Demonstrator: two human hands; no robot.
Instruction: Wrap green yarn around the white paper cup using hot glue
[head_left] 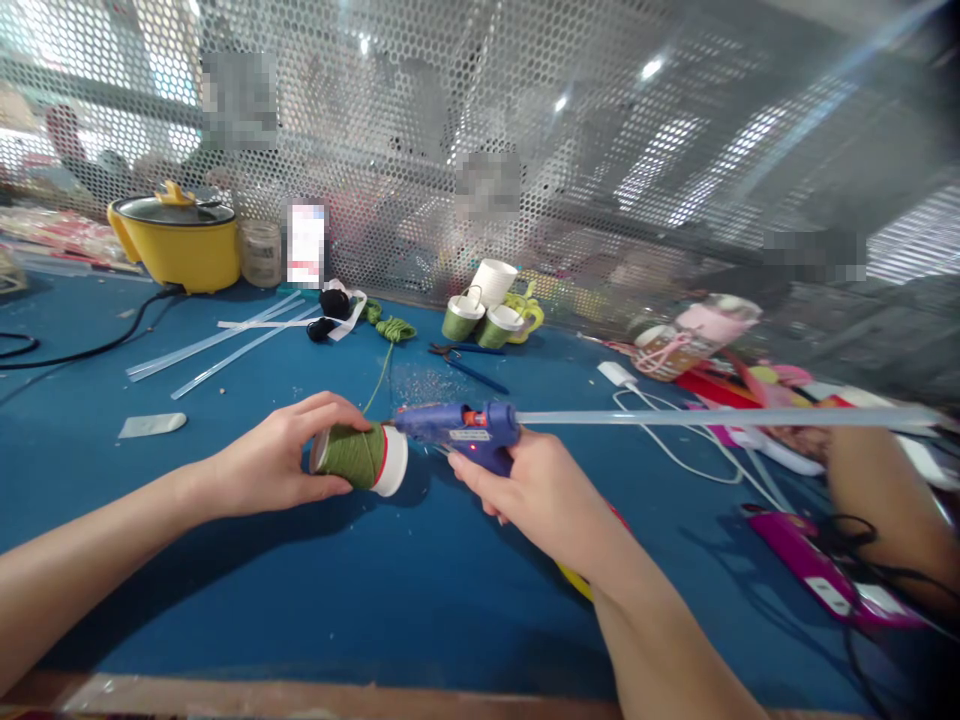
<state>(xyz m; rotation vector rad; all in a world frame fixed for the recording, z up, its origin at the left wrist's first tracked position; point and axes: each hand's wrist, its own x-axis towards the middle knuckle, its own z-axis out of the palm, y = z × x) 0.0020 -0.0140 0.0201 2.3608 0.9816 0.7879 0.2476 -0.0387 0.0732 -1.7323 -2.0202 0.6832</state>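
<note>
My left hand [281, 458] is wrapped round a paper cup [364, 457] lying on its side, its wall wound with green cord and its white rim facing right. A strand of green cord [382, 370] runs from the cup back to a loose bundle. My right hand [532, 490] grips a blue hot glue gun [461, 428], its nozzle touching the cup near the rim. A long clear glue stick [712, 416] juts out of the gun's back to the right.
Blue table [300, 600] with a perforated metal screen behind. At the back: yellow electric pot [176, 240], spare glue sticks [217, 350], cord-wrapped cups [487, 310], pliers [465, 362]. Another person's arm [885, 510], white cables and a pink phone [817, 580] lie at right.
</note>
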